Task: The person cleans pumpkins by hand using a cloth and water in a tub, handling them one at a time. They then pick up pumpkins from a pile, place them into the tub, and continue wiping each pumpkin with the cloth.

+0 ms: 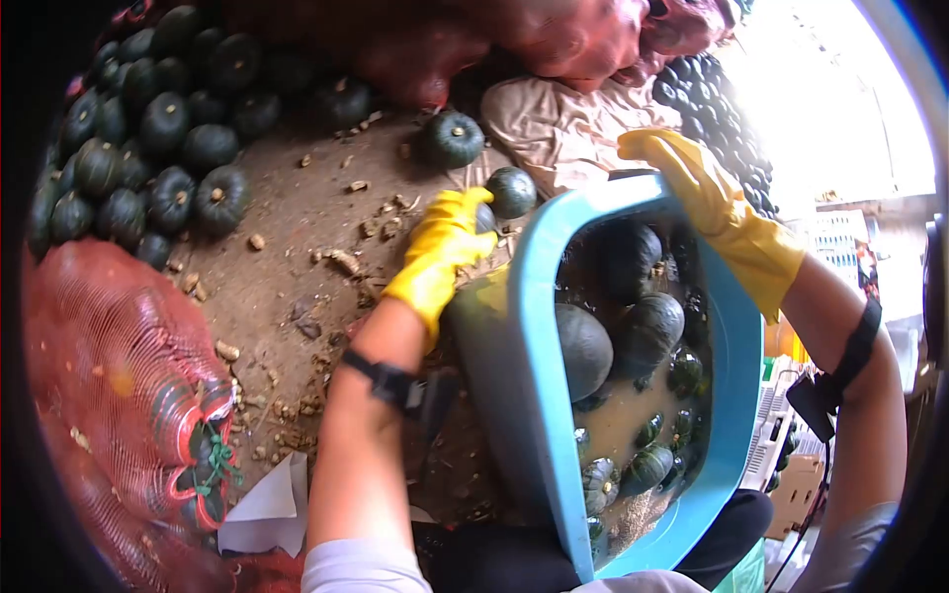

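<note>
My left hand (pixel 450 242), in a yellow rubber glove, reaches down to the floor left of a blue tub (pixel 547 296). Its fingers are curled round a small dark green squash (pixel 484 218), mostly hidden by the glove. Another small squash (pixel 513 192) lies just beyond, and a larger green squash (pixel 455 138) sits farther back. My right hand (pixel 707 193), gloved the same way, is hooked over the tub's far right rim; its fingertips are bent down and a dark patch shows under them. Murky water in the tub holds large squashes (pixel 652 321) and several small striped ones (pixel 647 467).
Piled squashes (pixel 163 124) fill the back left, with more at the back right. Red mesh sacks (pixel 129 366) bulge at the left; others stand at the back beside a beige cloth (pixel 554 128). Dry debris (pixel 341 262) litters the floor. White crates (pixel 776 425) stand at right.
</note>
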A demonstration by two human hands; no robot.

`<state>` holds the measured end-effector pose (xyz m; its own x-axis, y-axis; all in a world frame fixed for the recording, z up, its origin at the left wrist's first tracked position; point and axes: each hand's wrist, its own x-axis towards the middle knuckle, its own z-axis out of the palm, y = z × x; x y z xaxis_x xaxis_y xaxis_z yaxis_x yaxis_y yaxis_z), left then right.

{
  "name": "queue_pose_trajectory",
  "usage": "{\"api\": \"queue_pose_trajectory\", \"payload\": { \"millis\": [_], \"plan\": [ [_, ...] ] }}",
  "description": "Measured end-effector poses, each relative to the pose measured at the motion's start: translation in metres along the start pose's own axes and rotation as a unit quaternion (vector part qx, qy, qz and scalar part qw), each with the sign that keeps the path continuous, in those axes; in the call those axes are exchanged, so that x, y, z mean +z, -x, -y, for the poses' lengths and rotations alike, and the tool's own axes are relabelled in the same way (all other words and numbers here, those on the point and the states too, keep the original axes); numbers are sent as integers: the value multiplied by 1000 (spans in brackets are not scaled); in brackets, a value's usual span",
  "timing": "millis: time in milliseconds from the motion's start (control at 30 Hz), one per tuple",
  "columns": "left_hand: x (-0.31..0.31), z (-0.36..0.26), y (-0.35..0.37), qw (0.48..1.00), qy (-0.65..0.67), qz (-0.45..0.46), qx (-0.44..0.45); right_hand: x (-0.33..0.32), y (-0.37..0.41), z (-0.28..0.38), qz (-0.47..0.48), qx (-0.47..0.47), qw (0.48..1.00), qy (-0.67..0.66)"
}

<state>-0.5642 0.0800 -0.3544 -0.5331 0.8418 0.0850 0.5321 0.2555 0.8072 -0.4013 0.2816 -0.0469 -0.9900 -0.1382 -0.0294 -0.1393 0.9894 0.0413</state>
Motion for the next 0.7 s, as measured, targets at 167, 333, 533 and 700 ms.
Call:
{"api": "queue_pose_trajectory", "payload": {
  "millis": [167, 333, 533, 700],
  "plan": [
    [-145, -89, 33, 796, 578, -171, 53, -1, 5, -1, -44, -66, 997, 24],
    [-203, -191, 60, 845, 342, -94, 401, 0, 11, -3, -12, -13, 999, -51],
    [-166, -73, -54, 906, 37, -343, 246, -2, -1, 7, -3, 69, 990, -127],
    [-112, -47, -128, 996, -82, 28, 20, -1, 1, 12, -40, 28, 992, -118]
  ]
}}
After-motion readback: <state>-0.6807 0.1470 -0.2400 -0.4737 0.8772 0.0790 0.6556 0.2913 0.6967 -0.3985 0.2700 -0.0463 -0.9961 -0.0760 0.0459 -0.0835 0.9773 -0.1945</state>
